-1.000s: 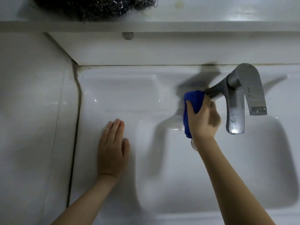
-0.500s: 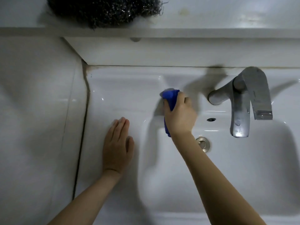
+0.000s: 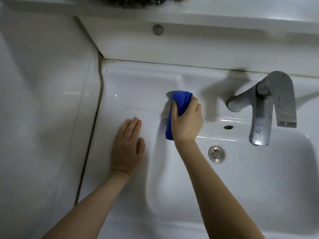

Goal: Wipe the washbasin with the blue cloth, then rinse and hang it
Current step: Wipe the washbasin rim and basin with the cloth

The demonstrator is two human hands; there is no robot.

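Note:
A white washbasin (image 3: 259,178) fills the view, its bowl at the right. My right hand (image 3: 187,120) grips a bunched blue cloth (image 3: 179,102) and presses it on the basin's back ledge at the bowl's upper left corner, left of the tap. My left hand (image 3: 127,149) lies flat, fingers together, on the basin's left rim and holds nothing.
A metal tap (image 3: 269,104) stands at the back right, spout over the bowl. A round metal drain (image 3: 216,154) and an overflow hole (image 3: 228,127) sit below it. A steel-wool scourer (image 3: 138,1) rests on the shelf above. A tiled wall (image 3: 43,118) borders the left.
My right hand has carried the blue cloth leftward from the tap's base to the ledge at the bowl's corner. My left hand has stayed flat on the rim.

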